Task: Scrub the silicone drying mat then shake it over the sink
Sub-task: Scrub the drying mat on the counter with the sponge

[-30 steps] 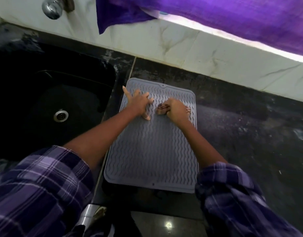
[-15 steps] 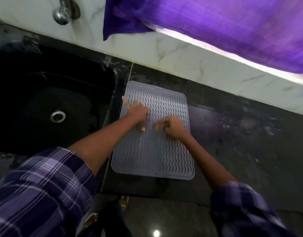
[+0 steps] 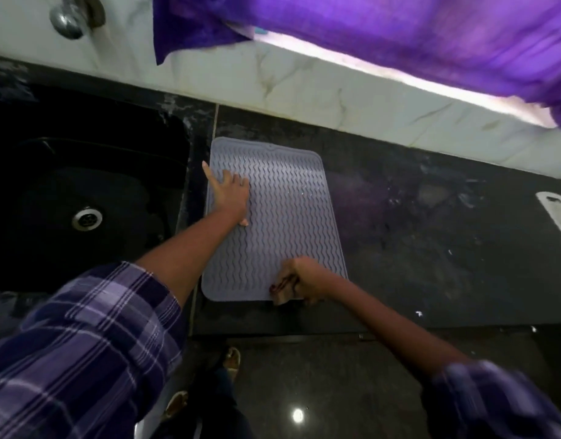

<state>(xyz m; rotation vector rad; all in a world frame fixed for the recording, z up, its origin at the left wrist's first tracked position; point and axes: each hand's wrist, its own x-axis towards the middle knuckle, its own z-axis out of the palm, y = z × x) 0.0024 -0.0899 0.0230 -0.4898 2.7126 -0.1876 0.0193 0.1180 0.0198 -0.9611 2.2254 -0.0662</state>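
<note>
A grey silicone drying mat (image 3: 285, 198) with wavy ridges lies flat on the dark counter, just right of the black sink (image 3: 82, 198). My left hand (image 3: 230, 193) rests flat on the mat's upper left part, fingers spread. At the mat's near right corner my right hand (image 3: 299, 277) is closed around a small brownish scrubbing pad (image 3: 282, 291), which presses on the mat's near edge. The pad is mostly hidden by my fingers.
A metal tap (image 3: 68, 19) sticks out of the white marble backsplash above the sink. A purple cloth (image 3: 383, 33) hangs over the ledge behind the counter. A white flat object (image 3: 558, 213) lies at the counter's far right. The dark floor and my feet show below the counter edge.
My right hand has slid with the pad from the mat's middle down to its near right corner. The left hand stays on the upper left part. The view has pulled back.
</note>
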